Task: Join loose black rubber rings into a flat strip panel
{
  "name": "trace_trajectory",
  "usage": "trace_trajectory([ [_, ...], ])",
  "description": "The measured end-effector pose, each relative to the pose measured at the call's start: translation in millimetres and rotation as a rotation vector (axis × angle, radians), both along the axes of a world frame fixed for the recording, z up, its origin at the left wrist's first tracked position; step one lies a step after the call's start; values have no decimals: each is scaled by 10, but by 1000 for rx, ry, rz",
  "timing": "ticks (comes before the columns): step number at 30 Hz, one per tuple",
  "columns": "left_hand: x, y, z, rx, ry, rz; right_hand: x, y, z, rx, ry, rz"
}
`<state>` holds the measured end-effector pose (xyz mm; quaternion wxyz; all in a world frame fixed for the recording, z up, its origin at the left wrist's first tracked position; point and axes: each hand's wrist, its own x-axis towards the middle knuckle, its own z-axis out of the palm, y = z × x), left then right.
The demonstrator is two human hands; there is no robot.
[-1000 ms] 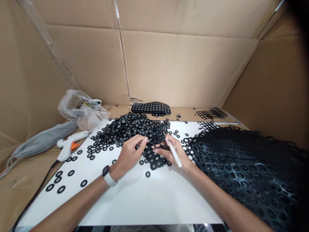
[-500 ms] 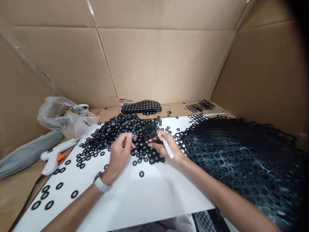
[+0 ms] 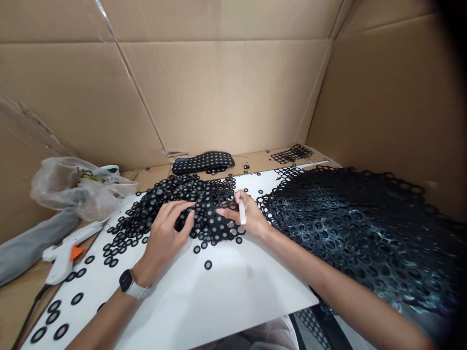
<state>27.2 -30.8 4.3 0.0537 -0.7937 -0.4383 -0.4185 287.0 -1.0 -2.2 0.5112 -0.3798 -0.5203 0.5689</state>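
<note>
Seemingly, the black ring pile (image 3: 209, 206) on the white board (image 3: 219, 301) is being worked: the left hand (image 3: 165, 236) curves open at it, the right hand (image 3: 252, 215) grips a white stick (image 3: 242, 212); the next move likely calls for pinching

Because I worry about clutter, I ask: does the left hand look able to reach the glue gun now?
Probably yes: the left hand appears empty, and only low, loose rings lie between it and the glue gun.
</note>
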Motion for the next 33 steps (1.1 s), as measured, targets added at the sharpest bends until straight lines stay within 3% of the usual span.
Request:
trace_trajectory([
  [7,190,-139,-1,-19,9,-170,-35,-104,71,-17,62,73],
  [22,193,-192,-9,-136,-76,-197,-115,-170,-119,11,-34,98],
  [25,225,-175,-17,-151,-129,-167,-143,-221,-123,46,-76,99],
  [28,196,-122,-21,-166,-234,-51,-172,-254,-121,79,-113,108],
  [33,-81,25,-3,-130,-317,96,-141,-203,-97,75,-148,85],
])
